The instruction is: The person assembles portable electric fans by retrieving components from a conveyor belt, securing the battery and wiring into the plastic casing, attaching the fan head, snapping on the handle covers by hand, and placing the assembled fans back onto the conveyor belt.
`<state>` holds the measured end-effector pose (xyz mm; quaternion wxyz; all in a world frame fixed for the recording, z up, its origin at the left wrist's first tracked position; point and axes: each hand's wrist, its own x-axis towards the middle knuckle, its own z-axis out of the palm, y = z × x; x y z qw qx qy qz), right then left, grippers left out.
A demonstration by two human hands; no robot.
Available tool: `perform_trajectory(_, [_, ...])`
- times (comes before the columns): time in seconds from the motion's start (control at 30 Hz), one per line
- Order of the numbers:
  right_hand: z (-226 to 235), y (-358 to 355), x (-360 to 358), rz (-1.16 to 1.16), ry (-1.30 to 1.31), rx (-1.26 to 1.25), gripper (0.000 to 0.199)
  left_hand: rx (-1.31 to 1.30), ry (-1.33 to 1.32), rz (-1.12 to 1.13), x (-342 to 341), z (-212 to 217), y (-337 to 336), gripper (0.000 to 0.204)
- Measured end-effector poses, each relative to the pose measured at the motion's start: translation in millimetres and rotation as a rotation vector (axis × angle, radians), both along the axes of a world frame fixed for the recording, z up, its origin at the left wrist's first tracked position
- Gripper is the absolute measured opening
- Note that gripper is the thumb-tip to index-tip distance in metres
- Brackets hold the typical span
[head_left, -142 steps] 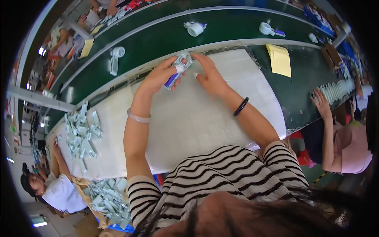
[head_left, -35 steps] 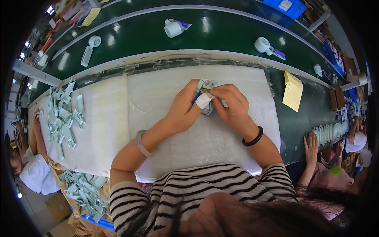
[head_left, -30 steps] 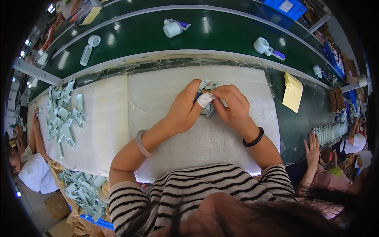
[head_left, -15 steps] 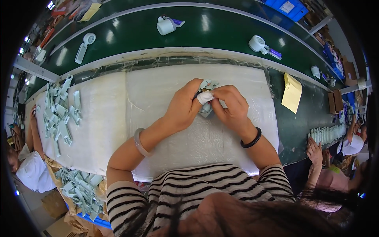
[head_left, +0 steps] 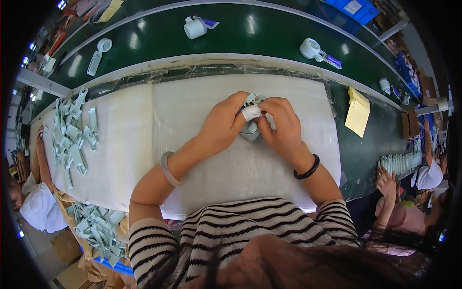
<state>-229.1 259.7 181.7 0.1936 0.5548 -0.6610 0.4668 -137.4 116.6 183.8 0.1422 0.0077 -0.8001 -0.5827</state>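
Gripping: both hands closed on one small pale grey-green plastic part (head_left: 251, 131), held together over the mid of the white pad.
L hand: left hand (head_left: 222, 126) curled round the part's left side; one finger wrapped in white tape (head_left: 251, 112), matte, cloth-like.
R hand: right hand (head_left: 282, 126) pinching the part from the right, fingers bent over its top edge; hands touching each other.
Part: flat-sided, angular, smooth moulded plastic; lower half shows below the fingers, small bit sticks up above them. Thin dark wire loop seems to hang at its left, too small to be sure.
Wrists: pale, glossy round bangle (head_left: 169, 169) on L forearm; black smooth band (head_left: 308, 168) on R wrist.
Pad: white foam sheet (head_left: 144, 125), soft, slightly wrinkled, rectangular, covers the bench under the hands; seam runs down it left of the hands.
Clothes: black-and-white striped top (head_left: 226, 226), knit, at lower edge.
Left pile: loose heap of same grey-green plastic pieces (head_left: 72, 135) on far left of the pad, well apart from hands; more in a box (head_left: 96, 231) below the bench edge.
Belt: dark green glossy conveyor (head_left: 260, 33) beyond the pad, carrying white rounded hair-dryer-like units (head_left: 313, 49), spaced apart.
Right: yellow paper pad (head_left: 358, 111), flat, on the green surface right of the foam.
Others: co-workers at far left and lower right, only partly seen.
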Motion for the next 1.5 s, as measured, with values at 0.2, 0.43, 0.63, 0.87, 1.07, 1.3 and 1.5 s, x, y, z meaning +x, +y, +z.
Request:
perform_trajectory(0.2, [6,6,-2,0.049,-0.031,0.056,0.026,0.036,-0.045,-0.004,0,5,0,0.02])
perform_trajectory(0.43, [1,6,0,0.082,-0.121,0.045,0.021,0.041,-0.064,-0.042,1,3,-4,0.03])
perform_trajectory(0.63, [1,6,-1,0.102,-0.146,0.052,0.021,0.191,-0.203,-0.124,1,12,-7,0.029])
perform_trajectory(0.87, [-2,5,3,0.045,-0.137,0.044,0.021,0.183,-0.174,-0.082,0,8,-6,0.024])
perform_trajectory(1.07, [-3,6,2,0.063,-0.134,0.043,0.021,0.084,-0.139,-0.074,0,7,-9,0.024])
perform_trajectory(1.3, [-4,8,4,0.065,-0.129,0.041,0.02,0.021,-0.105,-0.097,1,9,-10,0.024])
perform_trajectory(1.5, [-2,5,7,0.044,-0.132,0.024,0.019,-0.073,0.035,-0.076,0,1,-10,0.021])
